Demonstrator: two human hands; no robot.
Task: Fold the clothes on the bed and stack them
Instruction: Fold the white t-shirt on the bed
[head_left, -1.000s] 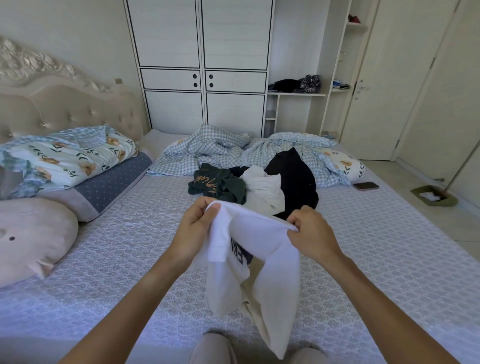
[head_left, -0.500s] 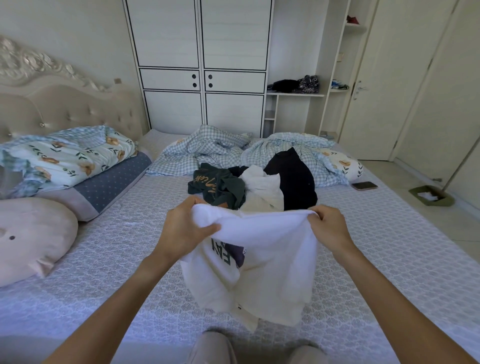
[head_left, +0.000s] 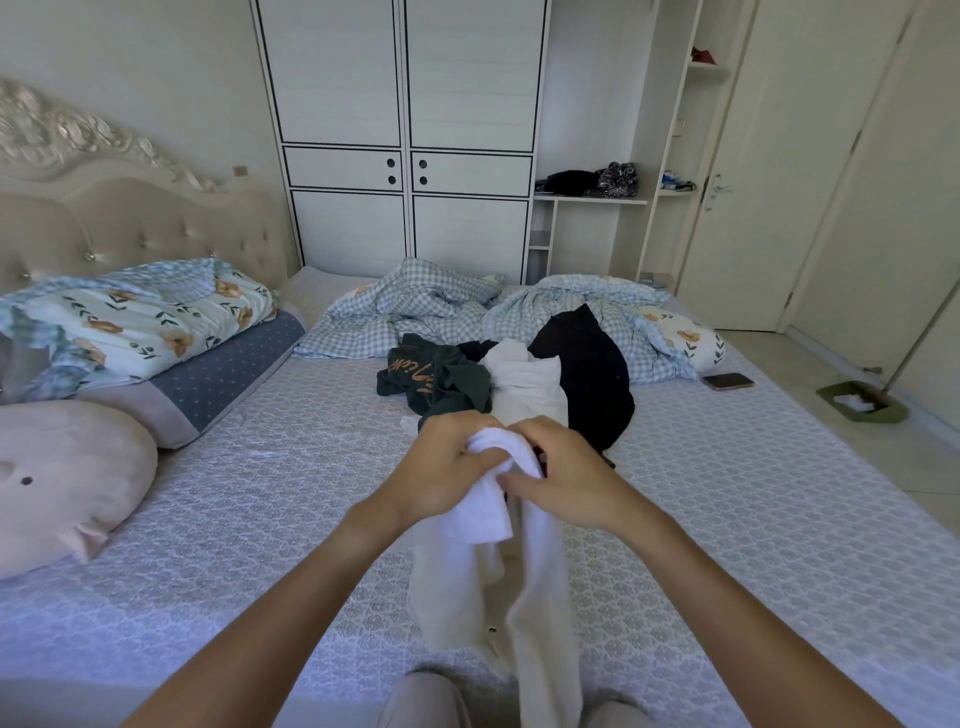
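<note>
hands: left (head_left: 441, 467) and right (head_left: 563, 480) together, both gripping shirt (head_left: 498, 561) top | shirt: hangs over bed (head_left: 260, 519) near edge | pile (head_left: 519, 379): just beyond hands | room: bare sheet either side

White garment (head_left: 524, 566): plain white cloth, bunched at its top and held up above the bed (head_left: 260, 519), the rest hanging in long loose folds toward the near edge. Pile of clothes, unfolded, mid-bed just beyond it: dark green garment (head_left: 441, 382) with orange lettering, crumpled, on the left; cream-white garment (head_left: 527, 384), heaped, in the middle; black garment (head_left: 589, 374), spread loosely, on the right, its far end lying against the checked bedding.
</note>
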